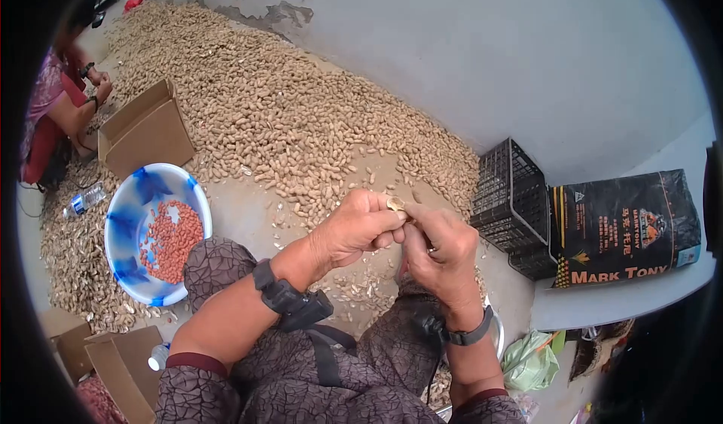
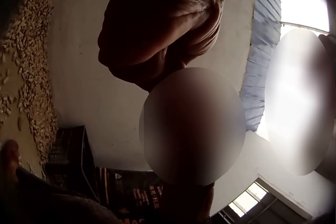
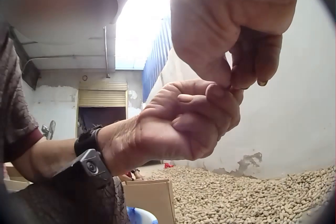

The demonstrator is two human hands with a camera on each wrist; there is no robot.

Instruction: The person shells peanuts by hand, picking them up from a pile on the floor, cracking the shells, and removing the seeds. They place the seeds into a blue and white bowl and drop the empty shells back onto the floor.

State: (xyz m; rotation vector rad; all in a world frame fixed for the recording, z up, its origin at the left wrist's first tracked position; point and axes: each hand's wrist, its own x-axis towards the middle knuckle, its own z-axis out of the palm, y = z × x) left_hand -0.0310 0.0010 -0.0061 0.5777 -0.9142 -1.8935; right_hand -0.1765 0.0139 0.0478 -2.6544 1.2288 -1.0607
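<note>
In the head view both hands meet in front of the body, over the floor. The left hand (image 1: 354,228) pinches a small peanut shell (image 1: 395,204) between thumb and forefinger. The right hand (image 1: 440,247) touches the same shell from the other side with thumb and forefinger, its other fingers curled. In the right wrist view the fingertips of the left hand (image 3: 184,119) and the right hand (image 3: 236,29) meet, and the shell is hidden. The left wrist view shows one hand (image 2: 163,29) dark, its fingertips covered by a blur.
A large peanut pile (image 1: 286,115) lies along the wall. At the left are a blue-white basin (image 1: 120,236) with red kernels (image 1: 177,243), a cardboard box (image 1: 147,134), a bottle (image 1: 86,198) and a seated person (image 1: 64,108). At the right stand black crates (image 1: 512,198) and a black sack (image 1: 629,228).
</note>
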